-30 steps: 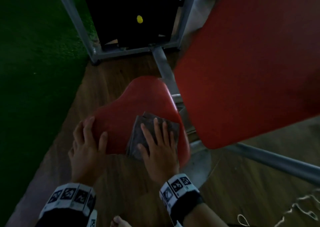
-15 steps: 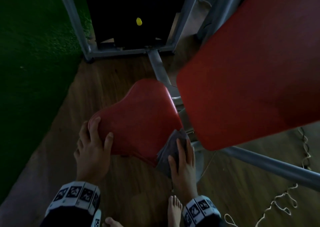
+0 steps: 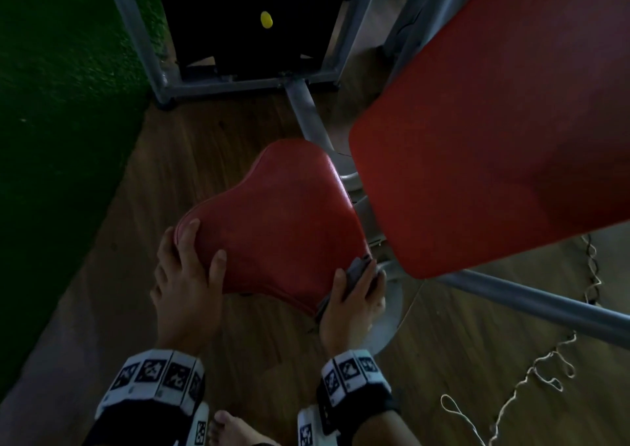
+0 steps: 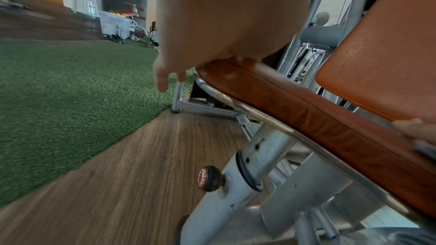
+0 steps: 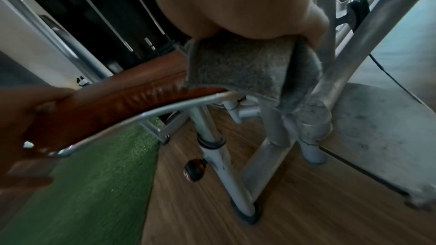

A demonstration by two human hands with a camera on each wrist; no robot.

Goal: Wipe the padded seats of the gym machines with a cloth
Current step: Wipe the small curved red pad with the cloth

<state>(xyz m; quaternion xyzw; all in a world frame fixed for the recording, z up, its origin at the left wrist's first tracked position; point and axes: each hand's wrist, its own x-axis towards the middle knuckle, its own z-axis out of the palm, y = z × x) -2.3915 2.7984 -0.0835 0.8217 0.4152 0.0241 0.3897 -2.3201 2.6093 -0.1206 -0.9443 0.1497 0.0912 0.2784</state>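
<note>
The red padded seat (image 3: pixel 279 220) sits low on a grey steel post, with the red backrest (image 3: pixel 494 122) slanting above it to the right. My left hand (image 3: pixel 187 268) rests on the seat's near left corner, thumb on top and fingers draped over the rim; its palm (image 4: pixel 224 16) lies on the pad's edge (image 4: pixel 306 115). My right hand (image 3: pixel 354 295) grips the grey cloth (image 3: pixel 358 268) against the seat's near right edge. Seen from the right wrist, the cloth (image 5: pixel 235 68) wraps over that edge (image 5: pixel 118 100) under my palm (image 5: pixel 235 3).
Green turf (image 3: pixel 61 105) borders the wood floor (image 3: pixel 272 360) on the left. The dark weight stack in its steel frame (image 3: pixel 245 36) stands ahead. A steel tube (image 3: pixel 545 306) runs off to the right over a loose cord (image 3: pixel 531 377). A knob (image 4: pixel 208 178) sticks out of the seat post.
My right hand has slid the cloth from the seat's top near the middle to its near right edge and over the side. My left hand has stayed on the left corner.
</note>
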